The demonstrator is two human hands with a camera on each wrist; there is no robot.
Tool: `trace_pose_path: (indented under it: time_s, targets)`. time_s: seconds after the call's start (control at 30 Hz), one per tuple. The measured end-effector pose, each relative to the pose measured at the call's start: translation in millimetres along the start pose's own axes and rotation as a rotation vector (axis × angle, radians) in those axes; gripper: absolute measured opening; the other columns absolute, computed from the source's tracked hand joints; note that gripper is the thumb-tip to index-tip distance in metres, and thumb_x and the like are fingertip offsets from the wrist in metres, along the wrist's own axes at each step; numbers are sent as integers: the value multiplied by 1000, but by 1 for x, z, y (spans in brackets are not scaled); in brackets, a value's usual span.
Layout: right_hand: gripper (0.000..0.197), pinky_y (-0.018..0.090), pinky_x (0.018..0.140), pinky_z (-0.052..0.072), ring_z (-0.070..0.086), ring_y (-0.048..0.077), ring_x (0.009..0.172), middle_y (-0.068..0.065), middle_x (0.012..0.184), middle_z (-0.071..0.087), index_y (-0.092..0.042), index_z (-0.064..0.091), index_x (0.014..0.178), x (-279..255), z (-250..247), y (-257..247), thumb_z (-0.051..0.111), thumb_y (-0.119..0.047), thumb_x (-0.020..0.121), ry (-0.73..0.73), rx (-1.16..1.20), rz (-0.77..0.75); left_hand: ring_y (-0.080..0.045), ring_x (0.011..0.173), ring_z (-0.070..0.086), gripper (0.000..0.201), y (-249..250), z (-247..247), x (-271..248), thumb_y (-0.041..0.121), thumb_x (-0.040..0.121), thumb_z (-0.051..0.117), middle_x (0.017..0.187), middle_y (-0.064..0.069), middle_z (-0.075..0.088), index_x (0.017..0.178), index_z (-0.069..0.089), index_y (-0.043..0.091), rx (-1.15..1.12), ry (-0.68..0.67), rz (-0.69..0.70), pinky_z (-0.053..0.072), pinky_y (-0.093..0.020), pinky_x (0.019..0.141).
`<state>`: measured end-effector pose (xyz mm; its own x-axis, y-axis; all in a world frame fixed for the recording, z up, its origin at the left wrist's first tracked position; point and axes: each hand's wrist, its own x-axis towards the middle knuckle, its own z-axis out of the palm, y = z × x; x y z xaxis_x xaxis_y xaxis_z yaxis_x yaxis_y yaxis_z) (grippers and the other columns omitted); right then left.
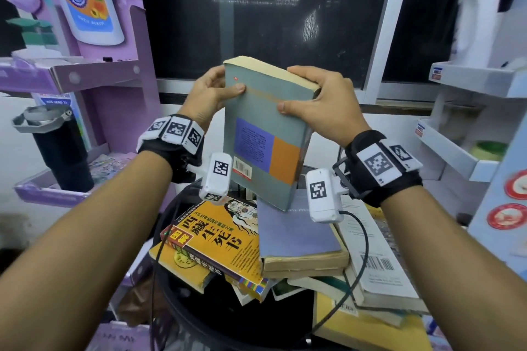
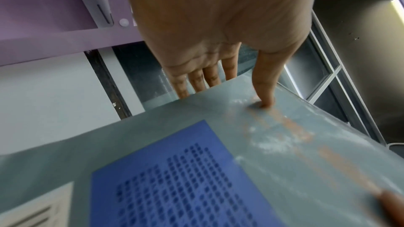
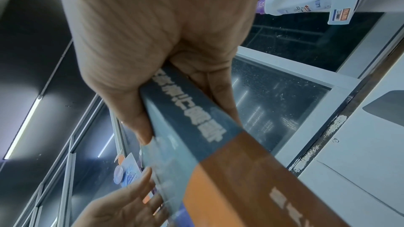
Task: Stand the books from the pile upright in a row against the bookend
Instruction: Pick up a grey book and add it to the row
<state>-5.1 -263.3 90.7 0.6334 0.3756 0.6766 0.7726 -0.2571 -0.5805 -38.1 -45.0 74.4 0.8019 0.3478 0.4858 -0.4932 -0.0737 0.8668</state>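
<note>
Your left hand [image 1: 209,91] and right hand [image 1: 319,100] both clamp one grey book [image 1: 265,134] aloft; the pile [image 1: 256,251] remains unsorted.

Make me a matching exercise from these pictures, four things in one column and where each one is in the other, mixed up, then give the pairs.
Things:
1. grey book
2. yellow book
3. black tumbler
4. left hand

Places:
A. standing on the purple shelf at the left
B. held up in both hands
C. on the pile, front cover up
D. thumb pressed on the grey cover

Pairs: 1-B, 2-C, 3-A, 4-D
</note>
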Motion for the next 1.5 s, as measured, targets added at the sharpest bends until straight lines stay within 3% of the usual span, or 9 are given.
trace_pose_path:
  time_s: [0.1, 0.17, 0.23, 0.4, 0.6, 0.83, 1.07, 1.27, 1.5]
  targets:
    - [57, 24, 93, 47, 58, 15, 106, -13, 101, 67, -27, 65, 123, -1, -4, 3, 81, -30, 69, 41, -43, 24, -3, 86, 65, 40, -14, 11, 4, 9, 85, 64, 102, 4, 68, 124, 56, 15, 63, 65, -61, 47, -22, 82]
    - [54, 17, 86, 41, 53, 9, 101, -15, 97, 62, -27, 64, 124, 0, -8, 6, 80, -28, 73, 69, -78, 32, 1, 86, 62, 39, -26, 18, 9, 7, 88, 60, 104, 2, 66, 127, 55, 11, 116, 103, -96, 43, -14, 74]
    - [52, 15, 81, 38, 49, 1, 90, -15, 96, 60, -26, 63, 125, 1, -10, 10, 78, -27, 76, 85, -103, 46, -8, 99, 59, 43, -37, 22, 14, 5, 89, 60, 119, -6, 62, 130, 52, 5, 185, 134, -125, 40, -13, 72]
    - [58, 32, 94, 50, 53, 14, 107, -5, 113, 66, -24, 59, 131, 9, -8, 18, 77, -31, 76, 153, -129, 98, -21, 123, 51, 47, -63, 24, 26, 10, 86, 65, 134, -12, 53, 131, 52, 7, 319, 144, -205, 35, -25, 92]
    - [48, 28, 88, 45, 40, 12, 100, -5, 111, 63, -22, 59, 127, 21, -4, 32, 73, -30, 81, 165, -188, 129, -23, 130, 45, 56, -82, 22, 35, 23, 83, 69, 143, -10, 46, 135, 49, 15, 449, 106, -279, 34, -37, 110]
    - [33, 33, 76, 54, 57, 20, 87, -1, 92, 65, -17, 64, 108, 41, 21, 45, 71, -25, 77, 210, -227, 192, -25, 132, 43, 58, -99, 20, 45, 29, 84, 68, 146, -11, 42, 138, 48, 19, 487, 77, -323, 34, -40, 110]
    - [35, 24, 72, 41, 51, 20, 87, -2, 97, 65, -24, 63, 115, 61, 48, 70, 67, -25, 80, 163, -260, 258, -23, 122, 53, 47, -114, 15, 56, 34, 84, 66, 136, -3, 55, 130, 56, 27, 531, 92, -311, 40, -39, 106]
    - [32, 28, 72, 50, 58, 25, 86, 2, 91, 67, -18, 63, 108, 72, 78, 90, 68, -26, 78, 140, -274, 305, -24, 119, 55, 68, -133, 6, 61, 47, 67, 57, 135, -2, 55, 132, 54, 27, 484, 25, -355, 41, -43, 106]
    - [37, 40, 82, 56, 63, 30, 94, 7, 102, 69, -19, 62, 113, 77, 105, 104, 69, -25, 78, 94, -286, 337, -24, 122, 52, 46, -142, 0, 66, 33, 92, 54, 140, -1, 51, 137, 49, 27, 550, -3, -297, 38, -40, 107]
